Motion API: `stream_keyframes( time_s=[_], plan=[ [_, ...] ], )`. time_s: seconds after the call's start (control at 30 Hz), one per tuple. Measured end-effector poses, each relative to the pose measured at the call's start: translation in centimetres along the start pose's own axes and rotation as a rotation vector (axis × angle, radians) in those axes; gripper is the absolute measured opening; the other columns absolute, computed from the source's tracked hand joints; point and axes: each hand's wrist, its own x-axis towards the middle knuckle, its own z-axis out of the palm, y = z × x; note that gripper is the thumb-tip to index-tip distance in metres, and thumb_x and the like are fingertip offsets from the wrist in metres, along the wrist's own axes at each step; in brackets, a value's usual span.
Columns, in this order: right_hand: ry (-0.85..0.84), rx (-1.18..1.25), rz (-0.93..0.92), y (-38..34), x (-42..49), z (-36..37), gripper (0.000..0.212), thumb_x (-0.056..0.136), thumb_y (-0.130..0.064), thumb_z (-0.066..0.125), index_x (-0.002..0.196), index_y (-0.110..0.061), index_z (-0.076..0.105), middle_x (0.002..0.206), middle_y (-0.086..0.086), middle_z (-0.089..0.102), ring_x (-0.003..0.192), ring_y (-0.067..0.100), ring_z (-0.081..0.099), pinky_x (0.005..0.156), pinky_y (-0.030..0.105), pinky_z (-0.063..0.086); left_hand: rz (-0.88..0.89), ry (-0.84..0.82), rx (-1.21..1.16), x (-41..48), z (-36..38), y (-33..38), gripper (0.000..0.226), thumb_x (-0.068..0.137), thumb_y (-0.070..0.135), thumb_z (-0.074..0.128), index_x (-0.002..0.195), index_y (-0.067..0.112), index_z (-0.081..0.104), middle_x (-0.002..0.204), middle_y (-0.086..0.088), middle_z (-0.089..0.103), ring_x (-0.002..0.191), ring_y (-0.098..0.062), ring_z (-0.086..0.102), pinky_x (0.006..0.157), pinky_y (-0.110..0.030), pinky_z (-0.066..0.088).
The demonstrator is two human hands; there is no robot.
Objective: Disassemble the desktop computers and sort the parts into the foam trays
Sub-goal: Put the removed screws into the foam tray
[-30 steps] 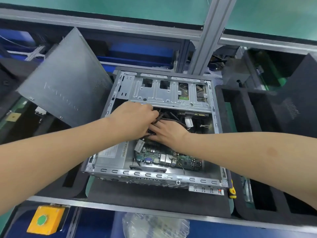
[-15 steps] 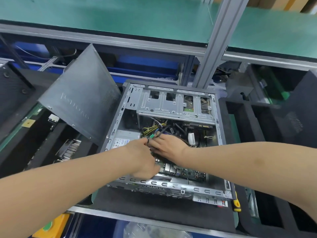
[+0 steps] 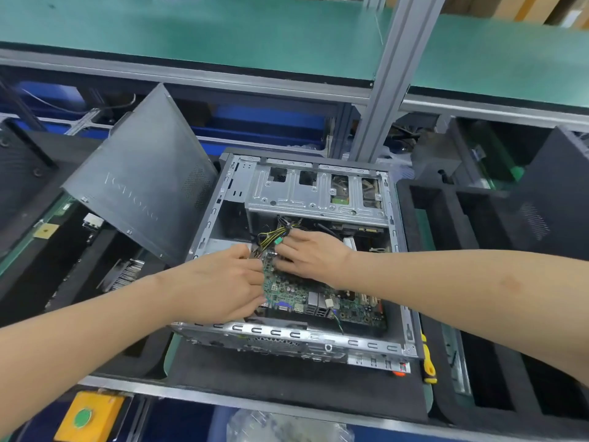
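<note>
- An open computer case (image 3: pixel 288 334) lies flat on black foam in the middle of the bench, with its lid off.
- A green board (image 3: pixel 306 296) sits inside the case at the near side. A silver drive cage (image 3: pixel 315 194) fills the far side.
- The left hand (image 3: pixel 220 285) is at the left edge of the green board, and its fingers curl round that edge.
- The right hand (image 3: pixel 314 255) lies over the board with its fingers close together. They reach a bunch of yellow and black wires (image 3: pixel 271 235) with a small green plug (image 3: pixel 278 240). I cannot tell if they pinch it.
- A gray side panel (image 3: pixel 143 177) leans just left of the case.
- A black foam tray (image 3: pixel 446 199) stands just right of the case.
- A yellow screwdriver (image 3: pixel 428 368) lies by the case's near right corner.
- A yellow box with a green button (image 3: pixel 87 416) is at the near left.
</note>
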Motion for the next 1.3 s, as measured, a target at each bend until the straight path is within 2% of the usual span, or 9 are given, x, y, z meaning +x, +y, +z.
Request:
stream_keyframes(
  time_s=[0.17,0.27,0.33,0.47,0.7,0.87,1.03,1.17,1.3],
  plan=[
    [0.038,0.031,0.023,0.4,-0.6,0.1,0.081,0.072,-0.028,0.080,0.144,-0.014,0.044,0.130,0.009,0.050,0.118,0.028,0.053,0.112,0.042,0.033,0.013,0.058,-0.100,-1.2,-0.2,-0.3,0.045,0.111,0.035,0.030,0.081,0.022,0.060,0.082,0.008,0.055,0.082,-0.018,0.048,0.085,-0.036,0.039],
    [0.051,0.053,0.018,0.8,-0.7,0.1,0.085,0.070,-0.026,0.082,0.145,-0.014,0.042,0.129,0.010,0.049,0.117,0.029,0.052,0.113,0.043,0.031,0.020,0.061,-0.093,-2.2,0.1,-0.6,0.045,0.111,0.035,0.030,0.089,0.023,0.068,0.094,0.010,0.063,0.102,-0.017,0.058,0.097,-0.037,0.035],
    [0.042,0.075,0.001,1.2,-0.8,-0.1,0.088,0.069,-0.024,0.083,0.145,-0.014,0.040,0.127,0.010,0.048,0.115,0.029,0.052,0.112,0.044,0.032,-0.005,0.081,-0.084,-2.4,0.1,-1.0,0.043,0.110,0.035,0.032,0.093,0.025,0.070,0.100,0.013,0.065,0.118,-0.017,0.057,0.102,-0.040,0.032],
    [0.066,0.126,-0.045,2.1,-0.8,-0.6,0.082,0.074,-0.021,0.081,0.145,-0.016,0.040,0.126,0.011,0.047,0.112,0.028,0.052,0.107,0.044,0.033,-0.003,0.047,-0.153,-2.1,-0.4,-2.5,0.042,0.111,0.035,0.031,0.105,0.024,0.071,0.112,0.010,0.061,0.112,-0.012,0.059,0.107,-0.038,0.033],
    [0.079,0.169,-0.110,3.0,-0.9,-0.8,0.088,0.073,-0.012,0.080,0.149,-0.020,0.036,0.124,0.008,0.043,0.112,0.025,0.049,0.108,0.046,0.032,0.063,0.042,-0.113,-1.5,-0.9,-3.0,0.043,0.111,0.037,0.031,0.094,0.020,0.067,0.112,0.003,0.063,0.128,-0.023,0.055,0.114,-0.044,0.031],
    [0.071,0.219,-0.118,3.4,-0.4,-0.3,0.084,0.072,-0.008,0.079,0.146,-0.021,0.040,0.120,0.007,0.045,0.109,0.024,0.049,0.108,0.045,0.032,0.000,-0.030,-0.126,-1.0,-0.5,-2.4,0.030,0.111,0.039,0.027,0.096,0.029,0.050,0.101,0.009,0.050,0.116,-0.020,0.054,0.107,-0.044,0.031],
    [0.093,0.228,-0.149,3.9,-0.4,-0.2,0.090,0.068,-0.008,0.080,0.147,-0.020,0.040,0.120,0.009,0.046,0.107,0.026,0.050,0.107,0.047,0.034,-0.028,-0.050,-0.133,-0.3,-0.7,-2.6,0.031,0.102,0.045,0.039,0.090,0.038,0.066,0.097,0.008,0.044,0.110,-0.021,0.048,0.099,-0.047,0.034],
    [0.110,0.248,-0.138,3.9,-0.7,-0.2,0.084,0.072,-0.005,0.076,0.147,-0.020,0.040,0.119,0.009,0.046,0.107,0.028,0.050,0.106,0.049,0.034,-0.010,-0.068,-0.126,0.6,-0.9,-3.2,0.035,0.098,0.043,0.042,0.073,0.032,0.064,0.093,0.006,0.046,0.103,-0.021,0.048,0.099,-0.046,0.033],
    [0.085,0.246,-0.147,3.7,-0.8,-0.4,0.082,0.076,-0.004,0.072,0.149,-0.022,0.037,0.123,0.009,0.045,0.110,0.027,0.050,0.109,0.047,0.033,-0.152,-0.187,-0.155,0.9,-0.6,-4.1,0.044,0.099,0.049,0.030,0.085,0.037,0.071,0.107,0.012,0.055,0.102,-0.009,0.050,0.106,-0.039,0.029]
  ],
)
